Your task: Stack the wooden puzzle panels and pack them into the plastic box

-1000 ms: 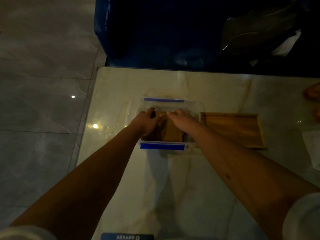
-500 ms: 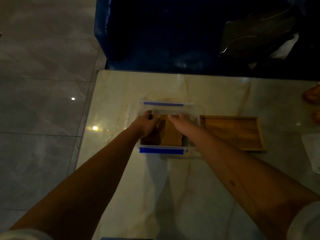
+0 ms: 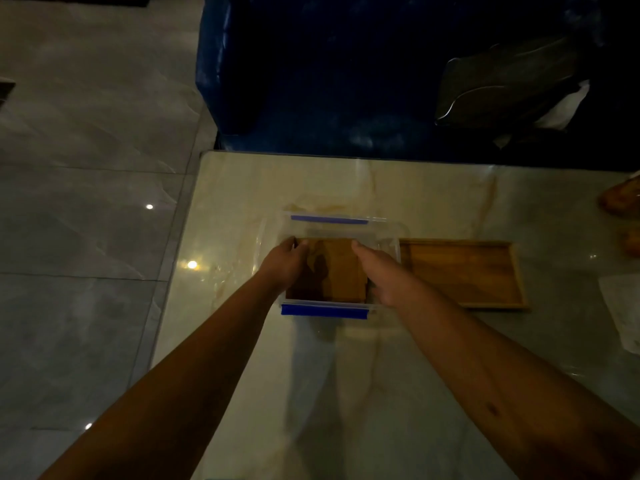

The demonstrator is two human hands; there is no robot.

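Note:
A clear plastic box with blue clips at its near and far rims stands on the pale marble table. Inside it lies a stack of brown wooden puzzle panels, flat and filling most of the box. My left hand rests at the stack's left edge, fingers curled over its far corner. My right hand lies along the stack's right edge, fingers reaching its far right corner. How many panels are in the stack is hidden.
A shallow wooden tray lies flat just right of the box. Orange-brown objects and a pale sheet sit at the table's right edge. A dark blue sofa stands beyond the far edge. Grey tiled floor lies to the left.
The two hands have spread apart from the middle of the stack to its left and right edges, uncovering more of the top panel. The view has shifted slightly downward.

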